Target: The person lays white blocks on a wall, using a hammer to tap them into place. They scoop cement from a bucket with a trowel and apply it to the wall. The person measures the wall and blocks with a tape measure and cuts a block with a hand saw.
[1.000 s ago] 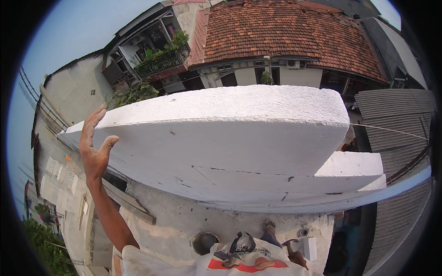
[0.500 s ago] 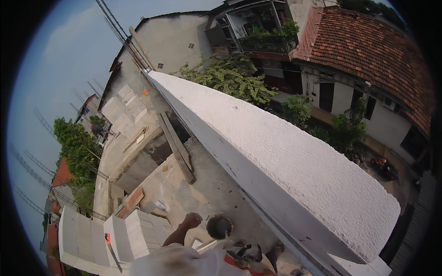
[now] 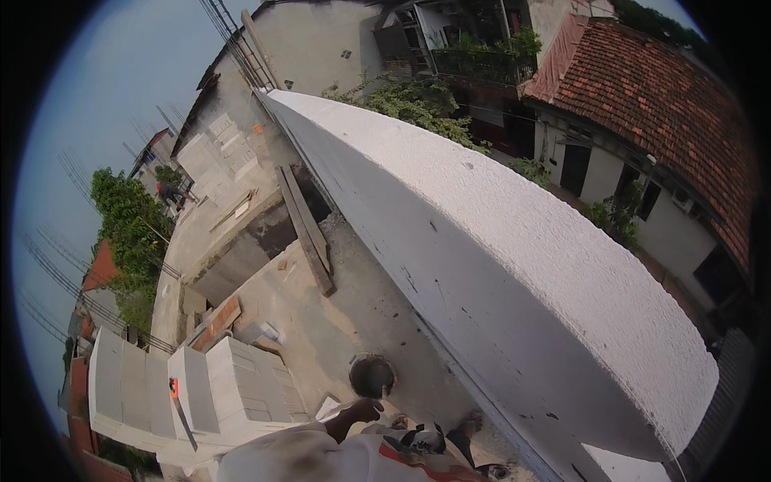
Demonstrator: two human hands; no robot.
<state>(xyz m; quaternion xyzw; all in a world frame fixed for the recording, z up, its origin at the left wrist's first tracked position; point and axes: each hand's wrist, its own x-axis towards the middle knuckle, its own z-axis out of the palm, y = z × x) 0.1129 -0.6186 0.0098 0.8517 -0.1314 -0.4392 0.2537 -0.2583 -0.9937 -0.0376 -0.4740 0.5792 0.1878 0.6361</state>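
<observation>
My left hand [image 3: 365, 410] hangs low beside my body, near the rim of a dark round bucket [image 3: 372, 376] on the concrete floor. Its fingers look curled closed; whether anything is in them is hidden. My right hand is out of view. Along my right side runs a long white block wall [image 3: 498, 321] with a rough, pale top. To the left, a handsaw [image 3: 174, 389] with an orange handle leans on stacked pale blocks [image 3: 249, 377]. Below the bucket, my feet in dark sandals [image 3: 426, 439] show past my light shirt.
Wooden planks [image 3: 305, 229] lie across a floor opening [image 3: 277, 233] ahead. Reddish boards [image 3: 217, 323] rest behind the stacked blocks. Farther off, another person [image 3: 170, 193] bends near more block piles [image 3: 229, 149]. Beyond the wall are trees and a tiled roof [image 3: 642, 88], well below.
My view has dropped and shifted, so more of the wall's side face shows. My left hand sits lower in the picture, below the bucket instead of left of it.
</observation>
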